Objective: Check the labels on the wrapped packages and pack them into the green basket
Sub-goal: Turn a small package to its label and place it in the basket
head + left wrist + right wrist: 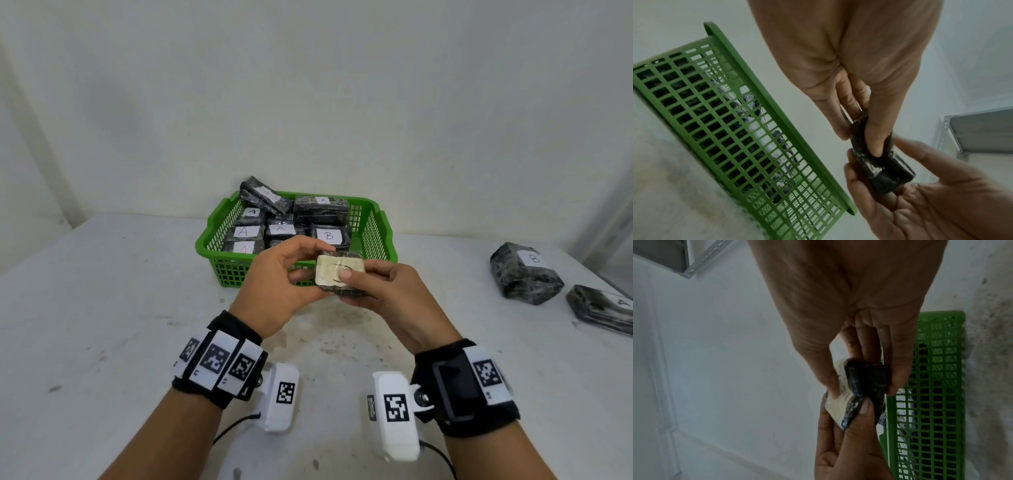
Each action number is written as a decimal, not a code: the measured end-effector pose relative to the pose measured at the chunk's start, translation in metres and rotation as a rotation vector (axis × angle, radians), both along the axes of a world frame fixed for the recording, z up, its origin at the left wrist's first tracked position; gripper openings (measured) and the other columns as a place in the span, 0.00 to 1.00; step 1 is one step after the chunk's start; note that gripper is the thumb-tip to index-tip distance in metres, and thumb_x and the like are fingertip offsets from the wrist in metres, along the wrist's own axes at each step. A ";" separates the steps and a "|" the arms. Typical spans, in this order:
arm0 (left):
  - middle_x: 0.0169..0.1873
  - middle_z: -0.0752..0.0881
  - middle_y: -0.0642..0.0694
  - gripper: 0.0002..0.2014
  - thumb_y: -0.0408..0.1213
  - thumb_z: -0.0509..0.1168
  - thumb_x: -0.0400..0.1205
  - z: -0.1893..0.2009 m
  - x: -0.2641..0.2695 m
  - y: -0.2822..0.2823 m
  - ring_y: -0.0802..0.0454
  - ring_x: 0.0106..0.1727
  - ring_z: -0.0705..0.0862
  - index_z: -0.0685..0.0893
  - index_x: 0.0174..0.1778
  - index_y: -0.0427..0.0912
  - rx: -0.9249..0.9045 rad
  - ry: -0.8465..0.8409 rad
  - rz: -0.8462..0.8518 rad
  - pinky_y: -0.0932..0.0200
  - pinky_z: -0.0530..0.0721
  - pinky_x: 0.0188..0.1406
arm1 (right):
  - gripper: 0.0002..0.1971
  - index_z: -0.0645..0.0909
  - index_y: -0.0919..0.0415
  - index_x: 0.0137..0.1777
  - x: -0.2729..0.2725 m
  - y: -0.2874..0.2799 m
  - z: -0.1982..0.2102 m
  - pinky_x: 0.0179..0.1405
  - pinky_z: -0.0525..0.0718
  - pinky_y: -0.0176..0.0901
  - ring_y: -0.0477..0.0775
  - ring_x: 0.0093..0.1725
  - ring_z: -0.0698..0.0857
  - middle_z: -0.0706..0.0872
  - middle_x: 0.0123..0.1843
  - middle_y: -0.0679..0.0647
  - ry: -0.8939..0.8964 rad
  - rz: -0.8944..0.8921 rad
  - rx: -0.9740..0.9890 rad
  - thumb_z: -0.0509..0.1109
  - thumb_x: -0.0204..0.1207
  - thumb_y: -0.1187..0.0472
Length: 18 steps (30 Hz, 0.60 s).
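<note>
Gripping one wrapped package [339,274] between them, both hands hold it above the table, just in front of the green basket [373,236].

Left hand [277,284]: fingers curled round the package's left end, thumb on its near side.
Right hand [387,291]: thumb pressed on the pale label [329,270] on the upper face, fingers beneath. A curved black pen mark crosses the label; its letter cannot be read, the thumb covering part.
Package held: dark, film-wrapped, small and flat; the left wrist view shows its dark underside [877,164], the right wrist view its pale labelled face turned edge-on [838,404].

Green basket: lattice-walled, standing on the table near the back wall, holding several dark wrapped packages. Labels readable there: several "A" [243,232] and one "B" [329,235]. One package [263,195] lies tilted on top at the back left corner, above the rim.

Table [102,308]: white, stained near its middle.
At the right, well apart from the basket: a bulky package labelled "B" [524,274], and just beside it, nearer the edge, a flatter package [603,308] whose label seems to read "A".

Wrist straps: black bands with square printed markers on both wrists [219,359].
</note>
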State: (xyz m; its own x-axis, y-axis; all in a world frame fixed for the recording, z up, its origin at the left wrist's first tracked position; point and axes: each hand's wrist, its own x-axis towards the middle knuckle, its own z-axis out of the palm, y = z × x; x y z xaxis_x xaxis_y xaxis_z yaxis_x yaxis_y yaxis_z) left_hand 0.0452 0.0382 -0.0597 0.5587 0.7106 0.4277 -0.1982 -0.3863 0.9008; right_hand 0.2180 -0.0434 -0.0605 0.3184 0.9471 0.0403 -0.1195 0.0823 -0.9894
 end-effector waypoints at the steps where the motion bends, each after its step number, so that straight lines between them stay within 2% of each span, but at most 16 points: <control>1: 0.54 0.91 0.44 0.25 0.18 0.80 0.67 0.000 0.000 -0.001 0.47 0.58 0.91 0.86 0.58 0.39 0.000 -0.002 -0.009 0.48 0.89 0.58 | 0.18 0.90 0.70 0.61 -0.002 0.000 0.000 0.53 0.94 0.47 0.60 0.54 0.95 0.96 0.53 0.64 0.015 0.004 0.004 0.82 0.73 0.63; 3: 0.54 0.90 0.43 0.24 0.18 0.80 0.67 0.000 0.001 -0.003 0.47 0.58 0.91 0.86 0.57 0.39 0.002 0.001 -0.023 0.49 0.89 0.58 | 0.18 0.90 0.70 0.60 -0.006 0.001 -0.001 0.51 0.94 0.47 0.60 0.53 0.95 0.96 0.53 0.64 0.019 -0.023 0.026 0.83 0.73 0.63; 6: 0.54 0.90 0.43 0.24 0.18 0.80 0.66 0.000 0.001 -0.002 0.48 0.57 0.91 0.86 0.56 0.38 0.009 0.007 -0.022 0.50 0.90 0.57 | 0.14 0.91 0.69 0.58 -0.007 0.002 -0.003 0.56 0.93 0.54 0.64 0.54 0.95 0.96 0.52 0.64 -0.008 -0.066 0.035 0.83 0.73 0.66; 10: 0.54 0.91 0.42 0.25 0.18 0.80 0.66 0.003 -0.003 0.002 0.47 0.58 0.91 0.85 0.57 0.37 0.005 -0.019 0.002 0.51 0.89 0.58 | 0.15 0.89 0.71 0.61 -0.002 -0.001 0.002 0.55 0.94 0.46 0.58 0.53 0.95 0.95 0.54 0.64 0.033 0.028 0.003 0.80 0.75 0.69; 14: 0.55 0.90 0.41 0.24 0.19 0.80 0.66 0.004 -0.004 0.002 0.47 0.59 0.90 0.85 0.57 0.36 0.014 -0.023 0.002 0.51 0.89 0.58 | 0.14 0.88 0.74 0.59 0.005 -0.003 0.002 0.56 0.94 0.48 0.64 0.55 0.94 0.95 0.53 0.67 0.008 0.037 -0.004 0.80 0.75 0.70; 16: 0.54 0.90 0.42 0.24 0.19 0.80 0.67 0.003 -0.002 0.001 0.46 0.60 0.89 0.85 0.57 0.37 0.016 -0.022 -0.002 0.51 0.89 0.58 | 0.16 0.88 0.74 0.60 0.004 -0.002 0.001 0.58 0.94 0.50 0.65 0.56 0.94 0.95 0.53 0.67 0.010 0.027 0.006 0.81 0.74 0.68; 18: 0.54 0.90 0.42 0.24 0.18 0.80 0.67 0.003 -0.001 0.000 0.46 0.60 0.89 0.85 0.56 0.38 0.014 -0.026 -0.019 0.50 0.89 0.58 | 0.22 0.89 0.73 0.60 0.002 -0.001 0.002 0.60 0.93 0.52 0.64 0.57 0.94 0.95 0.54 0.67 0.036 0.027 0.020 0.82 0.69 0.61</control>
State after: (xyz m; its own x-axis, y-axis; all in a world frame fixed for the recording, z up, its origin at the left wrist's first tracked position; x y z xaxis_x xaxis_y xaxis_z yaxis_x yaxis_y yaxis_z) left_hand 0.0442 0.0377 -0.0563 0.5604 0.6937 0.4525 -0.2289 -0.3953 0.8896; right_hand 0.2202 -0.0444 -0.0584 0.2945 0.9545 0.0479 -0.1576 0.0980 -0.9826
